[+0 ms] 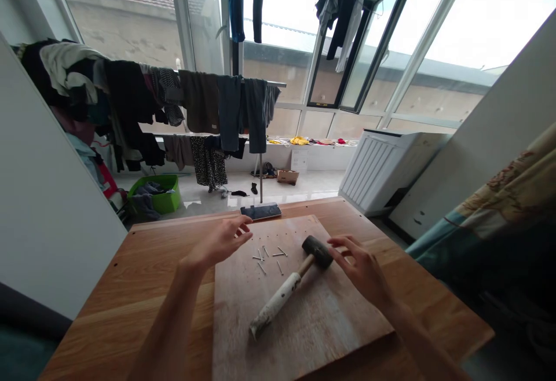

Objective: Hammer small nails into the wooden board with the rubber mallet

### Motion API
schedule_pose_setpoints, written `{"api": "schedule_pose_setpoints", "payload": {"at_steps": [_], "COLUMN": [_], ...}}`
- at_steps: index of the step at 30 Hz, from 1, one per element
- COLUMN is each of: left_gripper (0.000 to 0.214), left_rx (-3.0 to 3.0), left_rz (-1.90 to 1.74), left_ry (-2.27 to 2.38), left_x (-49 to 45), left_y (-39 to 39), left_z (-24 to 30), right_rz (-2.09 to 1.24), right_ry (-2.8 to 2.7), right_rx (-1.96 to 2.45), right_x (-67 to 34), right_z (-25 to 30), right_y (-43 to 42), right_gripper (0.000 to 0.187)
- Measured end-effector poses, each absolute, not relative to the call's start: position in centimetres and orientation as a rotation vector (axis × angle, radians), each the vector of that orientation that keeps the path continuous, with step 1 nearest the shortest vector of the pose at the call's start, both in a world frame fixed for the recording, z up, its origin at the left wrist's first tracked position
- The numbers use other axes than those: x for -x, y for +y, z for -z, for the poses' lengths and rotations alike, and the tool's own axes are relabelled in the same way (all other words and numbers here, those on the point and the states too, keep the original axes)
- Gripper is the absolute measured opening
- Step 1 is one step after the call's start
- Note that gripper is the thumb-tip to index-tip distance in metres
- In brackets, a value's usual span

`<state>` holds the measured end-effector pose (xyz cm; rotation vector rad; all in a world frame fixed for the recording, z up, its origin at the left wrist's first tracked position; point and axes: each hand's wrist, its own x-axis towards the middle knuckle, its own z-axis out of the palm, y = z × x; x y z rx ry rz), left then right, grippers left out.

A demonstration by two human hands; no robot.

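Observation:
A mallet (278,300) with a black head and a whitish wrapped handle lies diagonally across a wooden board (347,317). Several nails (261,256) are scattered on the board left of the mallet head, near rows of small holes. My left hand (223,239) hovers at the board's upper left edge, fingers loosely curved and apart, holding nothing. Beside the mallet head is my right hand (358,265), its fingers spread and its fingertips close to the black head; whether they touch it I cannot tell. No object is in that hand.
The board rests on a wooden table (143,277). A phone (261,212) lies at its far edge. Beyond stand a drying rack with clothes (200,103), a green basket (167,196) and a white ribbed appliance (377,164). A curtain (490,201) hangs at the right.

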<state>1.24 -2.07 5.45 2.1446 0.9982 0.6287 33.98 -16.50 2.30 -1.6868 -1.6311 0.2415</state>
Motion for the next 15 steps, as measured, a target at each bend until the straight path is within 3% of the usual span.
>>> {"api": "schedule_pose_setpoints", "payload": {"at_steps": [3,8,15], "left_gripper": [0.04,0.04,0.043], "left_rx": [-2.193,-2.298,-2.313], "left_rz": [-0.595,-0.325,-0.143], "left_ry": [1.111,1.416,1.512], "left_x": [0.4,3.2,3.1], "left_y": [-3.4,-9.2,-17.1], "left_z": [-6.0,-3.8,-0.3], "right_rz": [-0.128,-0.218,-0.302], "right_ry": [-1.582,-1.555,-1.546], "right_rx": [1.819,1.882,1.857], "right_x": [-37.3,-39.6,-38.8], "right_z": [1.6,6.3,5.5], "right_y": [-19.8,-23.8,-24.5], "right_gripper": [0.035,0.047,0.047]}}
